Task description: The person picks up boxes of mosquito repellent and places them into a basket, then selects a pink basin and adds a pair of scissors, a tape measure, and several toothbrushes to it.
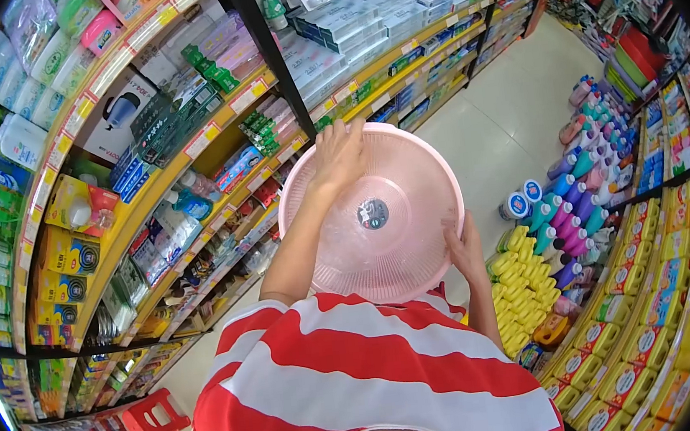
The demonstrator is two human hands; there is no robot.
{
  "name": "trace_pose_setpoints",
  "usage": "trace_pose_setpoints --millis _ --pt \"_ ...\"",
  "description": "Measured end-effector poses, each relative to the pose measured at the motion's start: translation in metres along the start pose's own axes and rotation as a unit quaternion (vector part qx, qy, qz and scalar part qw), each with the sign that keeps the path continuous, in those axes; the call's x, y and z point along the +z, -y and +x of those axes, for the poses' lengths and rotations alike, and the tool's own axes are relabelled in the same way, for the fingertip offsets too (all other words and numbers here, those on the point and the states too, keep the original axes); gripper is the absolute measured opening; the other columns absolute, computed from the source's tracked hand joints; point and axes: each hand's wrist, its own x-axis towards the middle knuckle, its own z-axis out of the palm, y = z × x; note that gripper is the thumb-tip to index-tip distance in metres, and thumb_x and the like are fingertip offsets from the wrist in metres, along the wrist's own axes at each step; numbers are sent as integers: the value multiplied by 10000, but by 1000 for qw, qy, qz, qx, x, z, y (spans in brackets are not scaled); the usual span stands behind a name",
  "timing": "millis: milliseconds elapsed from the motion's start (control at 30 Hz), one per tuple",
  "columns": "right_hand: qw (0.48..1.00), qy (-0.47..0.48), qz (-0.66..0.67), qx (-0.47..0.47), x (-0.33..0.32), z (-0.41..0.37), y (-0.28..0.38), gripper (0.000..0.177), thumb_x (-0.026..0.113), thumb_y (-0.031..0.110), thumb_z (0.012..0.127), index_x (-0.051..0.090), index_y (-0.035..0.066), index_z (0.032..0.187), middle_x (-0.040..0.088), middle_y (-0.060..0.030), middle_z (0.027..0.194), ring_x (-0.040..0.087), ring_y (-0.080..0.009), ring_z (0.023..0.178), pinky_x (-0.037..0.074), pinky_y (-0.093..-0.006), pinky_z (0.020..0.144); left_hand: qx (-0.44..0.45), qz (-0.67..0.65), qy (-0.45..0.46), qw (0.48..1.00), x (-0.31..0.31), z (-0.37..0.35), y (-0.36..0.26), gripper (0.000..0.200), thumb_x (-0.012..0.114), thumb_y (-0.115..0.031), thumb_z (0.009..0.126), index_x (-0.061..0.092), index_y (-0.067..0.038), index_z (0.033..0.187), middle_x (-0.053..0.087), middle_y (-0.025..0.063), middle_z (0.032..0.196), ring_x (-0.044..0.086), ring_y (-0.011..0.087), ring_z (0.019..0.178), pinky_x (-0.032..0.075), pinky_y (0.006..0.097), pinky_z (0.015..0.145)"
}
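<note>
A round pink plastic basin (411,200) with ribbed sides and a dark round label at its centre is held in front of my striped red and white top. My left hand (340,155) lies over the basin's upper left rim, its fingers bent around the edge. At the lower right, my right hand (464,245) grips the rim, the thumb on the inner side and the other fingers outside. The basin's underside is hidden.
Shelves of boxed goods (342,26) run along the left and far side. Yellow bottles (525,289), purple and teal bottles (568,217) and white-blue tubs (516,204) stand on the floor at right, beside shelves of packets (623,304). A red stool (156,414) is lower left.
</note>
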Motion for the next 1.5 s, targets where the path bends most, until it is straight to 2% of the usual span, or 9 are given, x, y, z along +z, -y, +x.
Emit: trace_pose_setpoints --millis 100,200,400,500,833,1100,1200,1400,1500 --pt "996 -27 72 -52 0 17 -14 252 472 86 836 452 3 1073 582 -116 837 564 -181 681 457 -323 612 4 -1 -2 1000 12 15 -2 382 581 -182 786 488 -75 1140 509 190 984 485 341 965 353 447 830" --pt "996 12 67 63 -21 30 -9 299 500 98 858 464 7 1140 564 -89 936 525 -164 827 440 -283 731 2 -11 6 1000 29 34 -9 405 586 -185 783 481 -77 1159 509 194 1008 479 343 992 350 445 849" --pt "994 -37 75 68 -54 78 -20 315 497 89 850 459 5 1151 560 -80 918 530 -140 802 446 -268 704 28 -17 30 999 66 106 -34 466 597 -221 795 462 -72 1215 497 192 1041 464 340 1029 338 435 880" --pt "998 -68 -4 16 -75 116 -33 284 474 90 831 445 5 1101 566 -117 849 547 -160 651 448 -299 571 44 -34 27 998 86 154 -48 461 599 -205 776 474 -79 1202 502 190 1033 471 336 1017 340 438 880" --pt "995 -69 36 55 -114 234 -23 335 499 96 835 449 -17 1146 565 -95 917 548 -171 761 457 -299 682 70 -32 -11 997 121 274 -54 480 596 -183 768 470 -66 1215 500 197 1042 473 341 1018 349 440 887" --pt "999 -45 4 5 -132 297 -47 297 463 107 838 437 3 1115 557 -119 837 548 -180 655 454 -314 587 39 -11 -7 999 148 318 -51 470 591 -179 768 476 -50 1205 503 199 1059 474 343 1039 356 448 874" --pt "998 -9 27 53 -146 322 -49 297 468 107 839 436 3 1115 557 -123 834 555 -188 657 454 -311 584 7 -3 -2 1000 153 331 -55 471 586 -177 771 474 -47 1210 511 196 1037 478 341 1026 358 448 867" --pt "998 55 7 28 -198 387 -50 314 499 103 845 462 -7 1137 557 -103 949 536 -171 822 449 -298 717 -57 8 -35 998 173 356 -79 435 552 -203 800 472 -69 1206 504 197 1007 485 350 967 354 442 849" --pt "995 77 -23 -53 -231 423 -70 346 468 95 825 430 3 1157 593 -206 918 601 -272 786 470 -369 713 -101 7 -43 994 185 374 -103 430 556 -204 802 473 -67 1202 506 200 1009 482 355 975 354 446 850"
